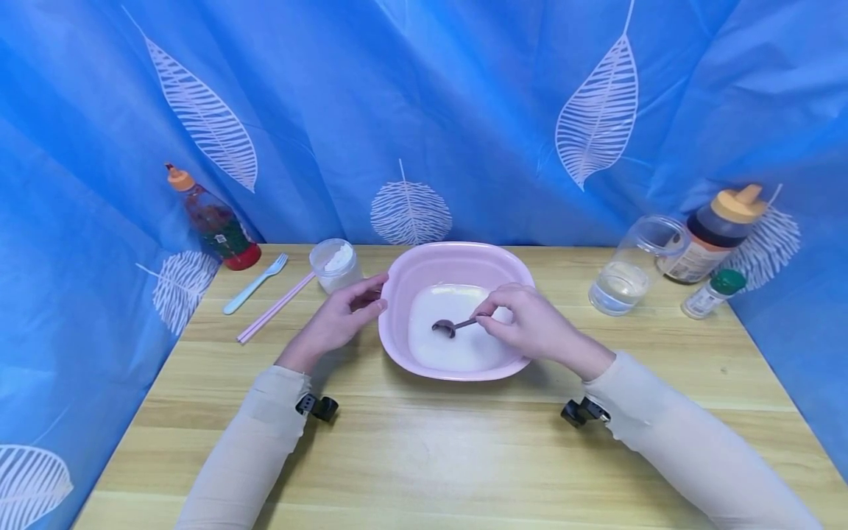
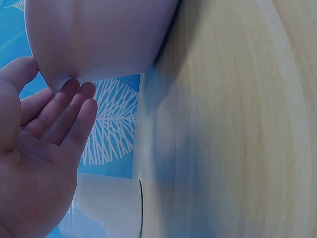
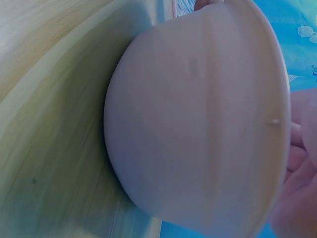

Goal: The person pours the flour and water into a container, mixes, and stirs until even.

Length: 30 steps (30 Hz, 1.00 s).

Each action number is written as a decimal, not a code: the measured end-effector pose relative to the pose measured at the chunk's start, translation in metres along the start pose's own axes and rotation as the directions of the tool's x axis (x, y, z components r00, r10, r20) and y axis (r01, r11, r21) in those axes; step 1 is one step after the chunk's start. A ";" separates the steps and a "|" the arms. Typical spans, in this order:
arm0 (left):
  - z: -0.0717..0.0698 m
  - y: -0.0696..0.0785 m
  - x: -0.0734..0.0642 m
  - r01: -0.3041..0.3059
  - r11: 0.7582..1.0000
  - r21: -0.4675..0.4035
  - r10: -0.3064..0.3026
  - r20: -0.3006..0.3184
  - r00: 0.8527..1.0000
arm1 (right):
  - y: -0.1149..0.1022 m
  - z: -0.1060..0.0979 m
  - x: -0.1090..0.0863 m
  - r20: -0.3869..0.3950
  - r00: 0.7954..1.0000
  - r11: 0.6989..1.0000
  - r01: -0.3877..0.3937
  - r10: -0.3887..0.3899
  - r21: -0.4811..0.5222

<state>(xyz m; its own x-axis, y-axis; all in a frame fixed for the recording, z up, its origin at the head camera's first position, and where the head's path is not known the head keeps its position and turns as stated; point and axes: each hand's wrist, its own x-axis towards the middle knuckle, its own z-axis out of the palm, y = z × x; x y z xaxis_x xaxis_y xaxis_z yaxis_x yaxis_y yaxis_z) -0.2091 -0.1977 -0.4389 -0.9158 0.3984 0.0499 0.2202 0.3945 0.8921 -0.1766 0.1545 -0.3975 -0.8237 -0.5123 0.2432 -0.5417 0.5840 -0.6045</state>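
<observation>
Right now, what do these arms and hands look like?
They are a person's. The left sleeve and right sleeve are pale, plain and long. Small black devices sit by both cuffs. The left hand and right hand wear no gloves.

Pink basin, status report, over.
Left hand touches pink basin. Right hand pinches dark spoon inside basin. White contents in basin; nothing seen blocking spoon.

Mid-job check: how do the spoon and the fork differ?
The spoon is dark brown; the fork is pale blue. The right hand pinches the spoon within the pink basin, while the fork lies on the table. The spoon ends in a rounded scoop, the fork in tines. Both are slim, handled utensils.
</observation>
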 end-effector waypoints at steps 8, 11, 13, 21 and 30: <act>-0.001 0.001 -0.001 0.010 1.000 -0.003 -0.010 0.003 1.000 | 0.000 -0.003 -0.007 0.032 0.999 1.000 0.027 -0.027 0.004; 0.000 0.002 -0.001 0.012 1.000 -0.002 -0.012 0.004 1.000 | 0.002 -0.003 -0.009 0.024 0.999 0.999 0.032 -0.032 -0.004; -0.001 0.002 -0.001 0.015 1.000 -0.001 -0.015 0.005 1.000 | 0.004 -0.004 -0.010 0.018 0.999 1.000 0.026 -0.026 -0.005; -0.001 0.001 -0.001 0.017 1.000 0.015 -0.017 0.008 1.000 | 0.011 -0.009 -0.012 -0.016 0.999 0.999 -0.036 0.035 -0.033; -0.001 0.000 0.000 0.015 1.000 0.016 -0.015 0.006 1.000 | 0.022 -0.014 -0.014 -0.094 0.992 0.992 -0.090 0.081 -0.091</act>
<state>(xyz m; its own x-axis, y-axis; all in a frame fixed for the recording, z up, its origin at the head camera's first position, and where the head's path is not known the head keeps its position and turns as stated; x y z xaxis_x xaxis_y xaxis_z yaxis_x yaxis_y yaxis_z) -0.2090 -0.1984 -0.4381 -0.9172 0.3969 0.0336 0.2115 0.4137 0.8855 -0.1794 0.1833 -0.4037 -0.8771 -0.4020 0.2631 -0.4785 0.6826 -0.5524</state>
